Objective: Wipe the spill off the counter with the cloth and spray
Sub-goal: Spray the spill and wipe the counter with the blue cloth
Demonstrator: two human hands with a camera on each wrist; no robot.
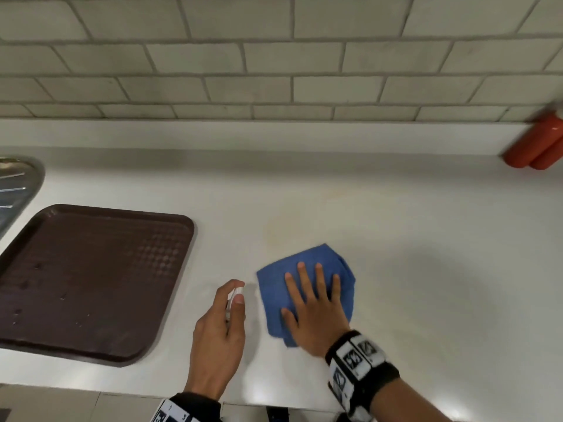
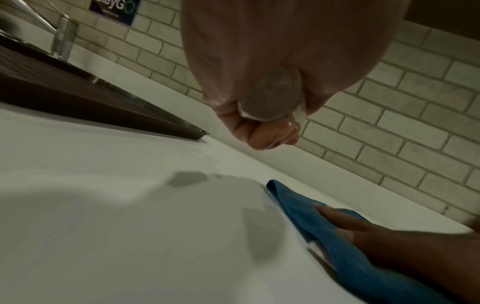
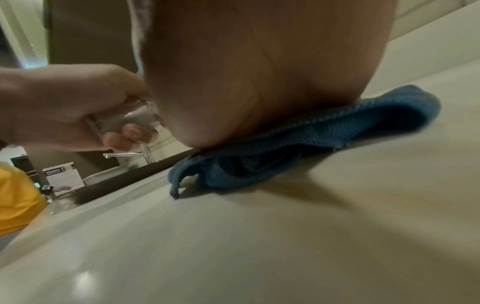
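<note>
Head view: the cloth (image 1: pixel 304 287) is pressed flat under the spread right hand (image 1: pixel 315 306) for wiping; the spray (image 1: pixel 234 300) is gripped in the curled left hand (image 1: pixel 219 336), kept ready beside it.

1 blue cloth (image 1: pixel 307 281), near centre on surface (image 1: pixel 426 269). 1 small clear spray bottle (image 1: pixel 236 295). 1 brown tray (image 1: pixel 91 281), left. 2 red bottles (image 1: pixel 536 144), far right. 1 sink (image 1: pixel 15 187), far left. 2 hands (image 1: pixel 217 333).

"ayG" on blue wall sign (image 2: pixel 113 9)
</note>
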